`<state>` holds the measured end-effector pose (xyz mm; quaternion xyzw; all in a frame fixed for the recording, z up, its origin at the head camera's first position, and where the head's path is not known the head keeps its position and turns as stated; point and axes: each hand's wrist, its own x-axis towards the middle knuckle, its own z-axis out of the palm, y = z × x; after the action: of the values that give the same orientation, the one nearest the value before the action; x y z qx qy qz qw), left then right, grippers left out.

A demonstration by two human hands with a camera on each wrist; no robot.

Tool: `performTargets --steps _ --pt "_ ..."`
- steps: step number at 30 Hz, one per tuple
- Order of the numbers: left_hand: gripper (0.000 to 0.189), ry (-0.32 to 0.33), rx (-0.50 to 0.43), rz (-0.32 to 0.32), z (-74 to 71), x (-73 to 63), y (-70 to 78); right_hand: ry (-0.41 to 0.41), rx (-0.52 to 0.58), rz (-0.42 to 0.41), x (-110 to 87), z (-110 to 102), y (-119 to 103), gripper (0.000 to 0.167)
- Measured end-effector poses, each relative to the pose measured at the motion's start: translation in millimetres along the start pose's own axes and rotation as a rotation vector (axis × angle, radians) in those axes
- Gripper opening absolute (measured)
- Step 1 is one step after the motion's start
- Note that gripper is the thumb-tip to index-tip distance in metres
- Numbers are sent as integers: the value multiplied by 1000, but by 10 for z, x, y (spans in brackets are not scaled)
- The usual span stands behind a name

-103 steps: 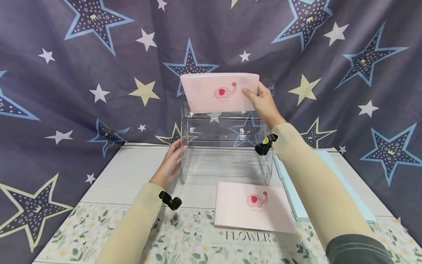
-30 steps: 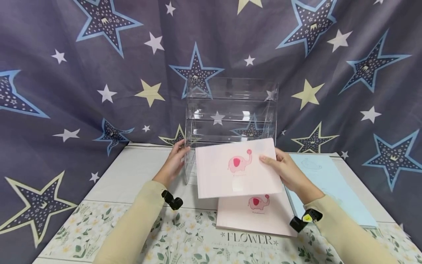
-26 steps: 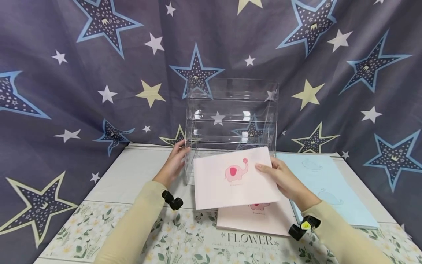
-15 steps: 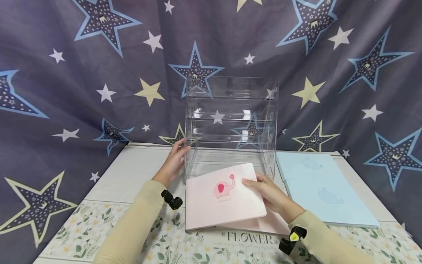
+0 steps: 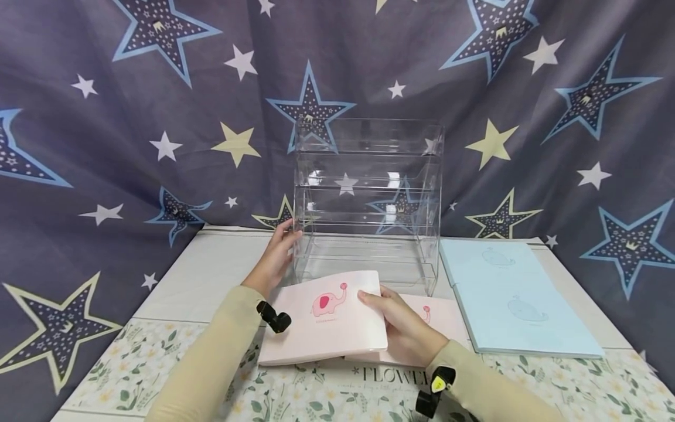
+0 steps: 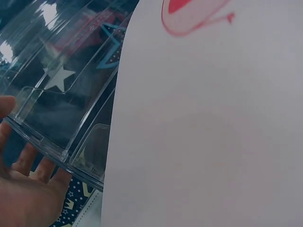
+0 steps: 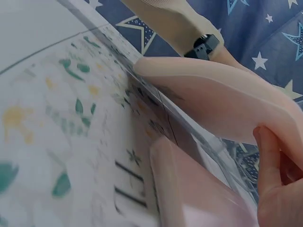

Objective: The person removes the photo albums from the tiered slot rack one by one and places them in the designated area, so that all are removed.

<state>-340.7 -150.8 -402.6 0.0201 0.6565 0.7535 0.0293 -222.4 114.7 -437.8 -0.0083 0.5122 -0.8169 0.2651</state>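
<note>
A pink notebook (image 5: 321,328) with an elephant drawing is pinched at its right edge by my right hand (image 5: 406,325), thumb on the cover. It is tilted just above the table, low in front of the rack. In the right wrist view, the notebook (image 7: 213,97) shows its thick, slightly bent edge. My left hand (image 5: 275,255) grips the left side of a clear acrylic rack (image 5: 369,155) with several tiers. Another pink notebook (image 5: 445,319) lies flat, partly covered by the right hand and the held notebook.
Two overlapping stacks of light blue notebooks with whale drawings, a front stack (image 5: 532,328) and a rear one (image 5: 487,252), lie right of the rack. A flower-print cloth (image 5: 311,398) covers the front of the table. A star-patterned curtain (image 5: 211,88) hangs behind.
The right hand has brought the pink notebook down from the rack's top tier, then leftward and low over the table. My left hand has stayed on the rack's side.
</note>
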Motion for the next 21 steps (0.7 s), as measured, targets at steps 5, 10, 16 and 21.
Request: performTargets --steps 5,10,16,21 --pt "61 -14 2 -2 7 3 -5 38 -5 -18 62 102 95 61" --pt "60 -12 -11 7 1 6 -5 34 -21 -65 136 205 168 57" --pt "59 -5 -12 16 -4 7 -3 39 -41 -109 230 340 272 51" --pt "59 -5 -8 21 -6 7 -2 42 -90 -141 289 423 331 49"
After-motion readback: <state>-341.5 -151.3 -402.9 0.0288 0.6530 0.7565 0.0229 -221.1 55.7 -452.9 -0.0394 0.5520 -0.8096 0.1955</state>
